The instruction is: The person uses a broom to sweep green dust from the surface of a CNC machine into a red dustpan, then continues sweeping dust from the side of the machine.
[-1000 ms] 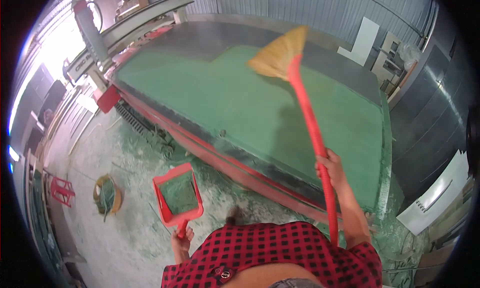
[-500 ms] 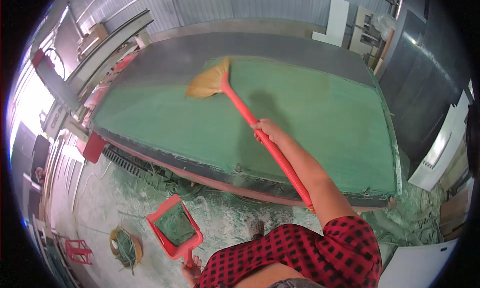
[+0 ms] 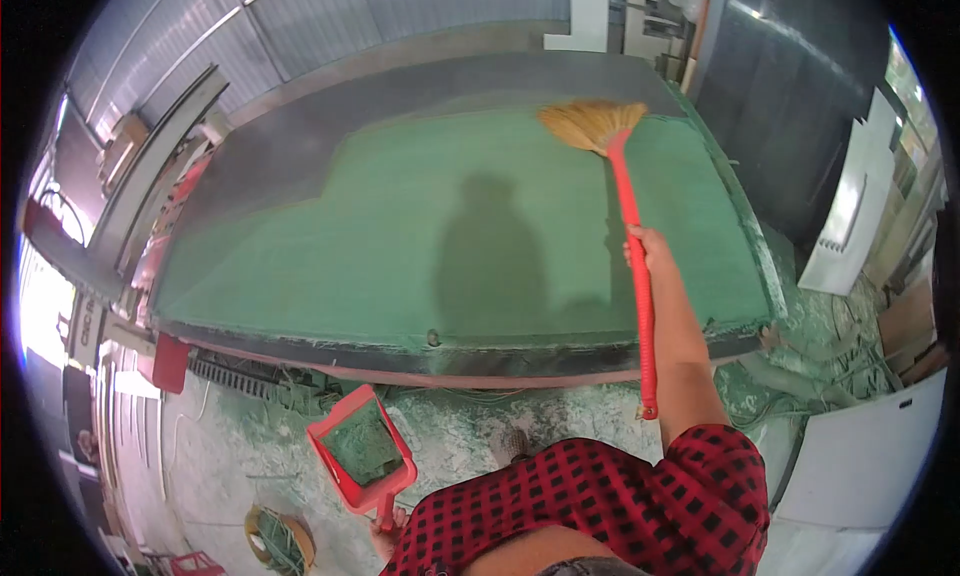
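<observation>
My right hand (image 3: 648, 248) is wrapped round the red ribbed handle of a broom (image 3: 643, 316). The broom's straw bristles (image 3: 592, 124) rest at the far right part of a large machine table (image 3: 400, 81). Green dust (image 3: 370, 236) coats most of the table's top, with a dark grey strip bare along the back and far left. At the lower left, my left hand (image 3: 388, 532) is closed on the short handle of a red dustpan (image 3: 345, 481), held above the floor. Fine green dust and debris lie in the pan. My sleeve and body partly hide the left hand.
A basket (image 3: 308, 541) with green scraps and a red stool (image 3: 196, 564) stand on the dusty floor (image 3: 470, 426). A gantry beam (image 3: 150, 166) rises at the left end of the table. White panels (image 3: 850, 201) lean at the right. Cables and hoses lie near the right corner.
The broom has swung from the middle of the table to the far right, its bristles now pointing left. My view has turned right. The dustpan stays in my left hand.
</observation>
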`<action>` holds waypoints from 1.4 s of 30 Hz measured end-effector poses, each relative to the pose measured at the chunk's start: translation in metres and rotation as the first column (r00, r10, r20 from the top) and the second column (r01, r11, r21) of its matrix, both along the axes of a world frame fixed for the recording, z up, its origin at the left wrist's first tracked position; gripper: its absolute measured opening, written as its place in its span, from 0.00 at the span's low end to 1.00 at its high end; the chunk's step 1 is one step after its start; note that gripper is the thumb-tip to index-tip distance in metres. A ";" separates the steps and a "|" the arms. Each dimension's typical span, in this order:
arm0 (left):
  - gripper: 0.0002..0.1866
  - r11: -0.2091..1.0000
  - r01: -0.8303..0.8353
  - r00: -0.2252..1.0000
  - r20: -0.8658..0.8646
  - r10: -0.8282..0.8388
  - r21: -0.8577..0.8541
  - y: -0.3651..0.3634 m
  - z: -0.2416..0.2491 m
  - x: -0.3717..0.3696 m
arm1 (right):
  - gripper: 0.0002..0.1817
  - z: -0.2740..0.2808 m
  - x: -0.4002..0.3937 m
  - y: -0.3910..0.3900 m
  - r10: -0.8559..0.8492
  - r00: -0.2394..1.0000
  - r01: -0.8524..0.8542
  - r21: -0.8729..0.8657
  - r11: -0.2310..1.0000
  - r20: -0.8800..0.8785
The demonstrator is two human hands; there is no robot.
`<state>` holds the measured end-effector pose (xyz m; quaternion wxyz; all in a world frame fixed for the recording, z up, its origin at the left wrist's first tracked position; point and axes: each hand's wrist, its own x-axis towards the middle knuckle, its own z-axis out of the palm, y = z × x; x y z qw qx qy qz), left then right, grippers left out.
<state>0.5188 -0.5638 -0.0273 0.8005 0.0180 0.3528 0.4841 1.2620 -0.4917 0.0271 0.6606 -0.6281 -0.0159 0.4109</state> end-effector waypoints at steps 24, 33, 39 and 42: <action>0.15 0.960 0.272 0.962 -0.032 -0.270 0.065 -0.034 0.014 0.013 | 0.15 0.091 -0.146 -0.140 0.251 0.945 -0.288 0.174 0.942 0.210; 0.15 0.984 0.163 0.986 -0.041 -0.160 0.076 -0.034 0.043 0.041 | 0.19 0.056 -0.233 -0.007 0.652 0.732 -0.676 0.093 0.731 0.195; 0.15 0.992 0.104 0.994 -0.027 -0.102 0.066 -0.031 0.050 0.042 | 0.19 0.015 -0.178 -0.025 0.557 0.818 -0.566 0.032 0.824 0.145; 0.15 0.994 0.091 0.996 -0.016 -0.090 0.060 -0.024 0.056 0.057 | 0.17 0.019 -0.132 -0.069 0.361 0.921 -0.363 -0.012 0.932 0.147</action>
